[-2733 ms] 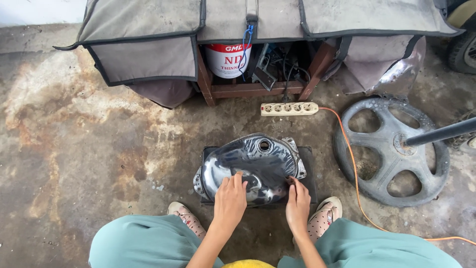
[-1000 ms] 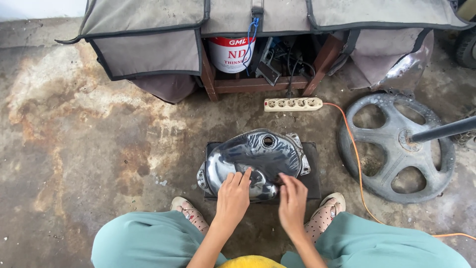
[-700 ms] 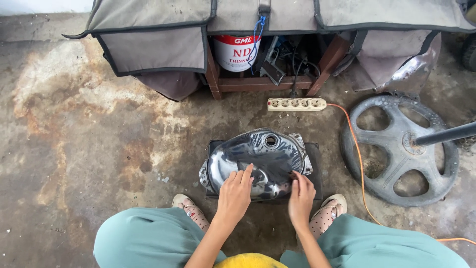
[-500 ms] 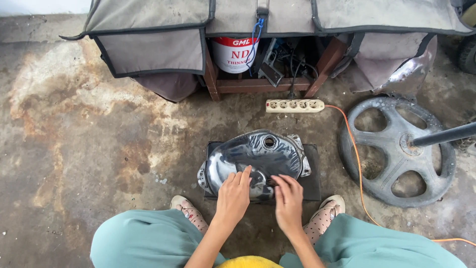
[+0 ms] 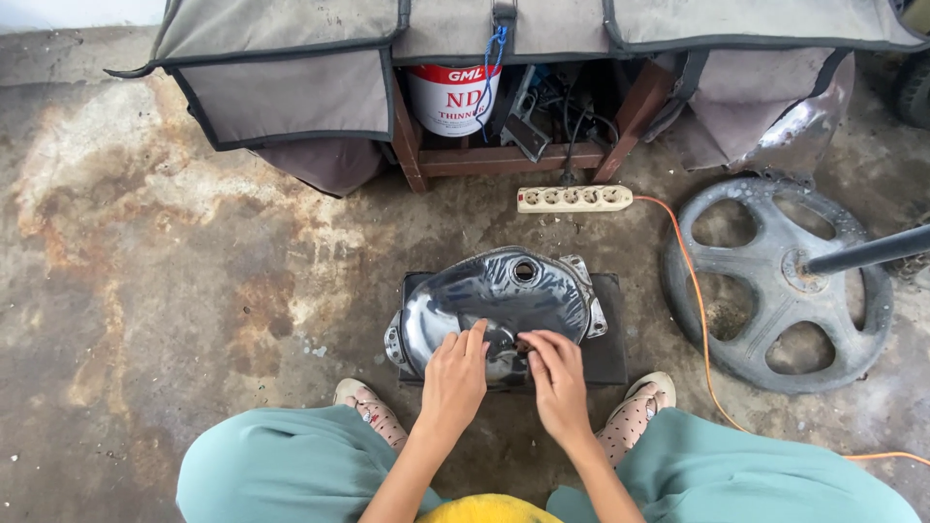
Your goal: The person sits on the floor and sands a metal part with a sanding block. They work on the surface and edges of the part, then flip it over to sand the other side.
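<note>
Two hands work side by side at the near edge of a shiny dark metal fuel tank point(image 5: 499, 295). Both forearms run out of the bottom edge, so elbows and body are cut off; only teal-clad knees point(image 5: 291, 470) and a strip of yellow cloth point(image 5: 484, 508) show. Left hand point(image 5: 455, 378) lies palm-down, fingers together and nearly straight, tips pressed on the tank's near slope; it grips nothing. Right hand point(image 5: 557, 378) lies just beside it, fingers curled down and bunched at the tips on the tank surface; whether they pinch something small there cannot be told, since the fingers hide the spot. The tank's near rim is covered by both hands.

The tank sits on a black mat point(image 5: 610, 339) on the stained concrete floor point(image 5: 174, 291), filler hole toward the far side. Patterned shoes point(image 5: 373, 412) flank the hands.

Right of the tank: a grey spoked wheel point(image 5: 775, 281) lying flat, a dark bar point(image 5: 867, 252) across it running out of frame, and an orange cable point(image 5: 693, 291).

Farther: a white power strip point(image 5: 574, 199), then a wooden frame point(image 5: 504, 160) holding a red-and-white can point(image 5: 453, 97), partly hidden under hanging grey canvas point(image 5: 291, 92).
</note>
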